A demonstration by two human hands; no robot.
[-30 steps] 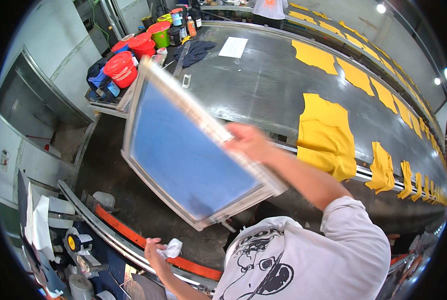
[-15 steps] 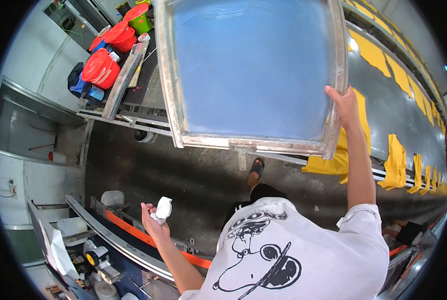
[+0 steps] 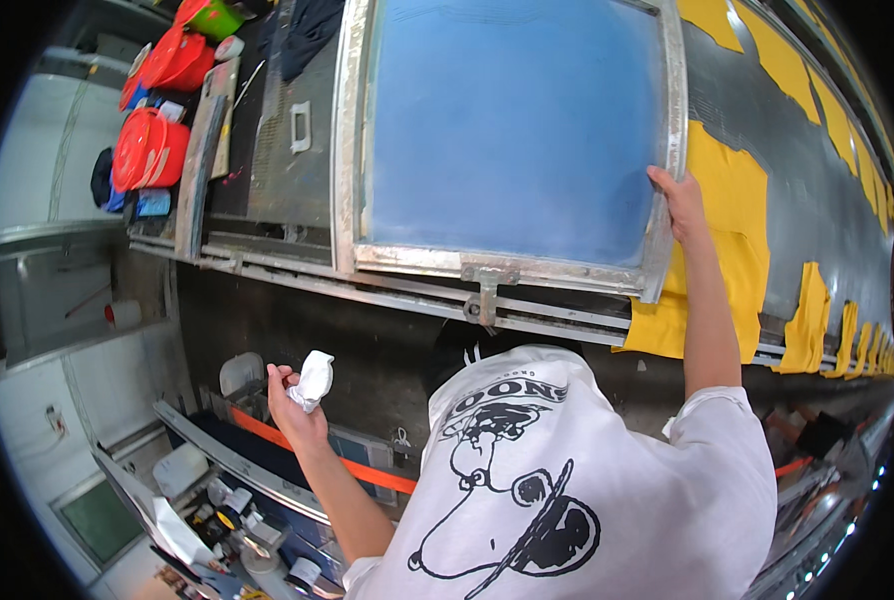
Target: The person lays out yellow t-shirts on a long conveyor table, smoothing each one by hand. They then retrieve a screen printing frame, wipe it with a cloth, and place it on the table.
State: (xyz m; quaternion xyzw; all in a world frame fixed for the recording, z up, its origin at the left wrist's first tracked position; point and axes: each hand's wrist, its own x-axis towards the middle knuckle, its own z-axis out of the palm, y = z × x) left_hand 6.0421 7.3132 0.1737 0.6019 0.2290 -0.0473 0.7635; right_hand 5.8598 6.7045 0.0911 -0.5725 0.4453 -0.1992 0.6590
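A screen-printing frame (image 3: 417, 260) with a metal rim and blue mesh (image 3: 512, 140) lies over the long dark table (image 3: 767, 210) in front of me. My right hand (image 3: 681, 207) is closed around the frame's right side, with the thumb on top. A metal bracket (image 3: 484, 290) juts from the near rim, over the table's edge rail. My left hand (image 3: 298, 415) is held low and well away from the frame, gripping a crumpled white cloth (image 3: 314, 378). Beside and partly beneath the frame's right side lies a yellow fabric piece (image 3: 727, 220), draped over the near edge.
Red lidded buckets (image 3: 149, 148) and a long squeegee-like bar (image 3: 199, 175) are at the table's left. More yellow pieces (image 3: 807, 310) line the table to the right. Behind my left arm stands a cart (image 3: 267, 480) with an orange strip, cluttered with containers.
The frame has come down against the table, its bracket now at the edge rail. My right hand stays on it. The view has shifted rightward, and my left hand still holds the cloth.
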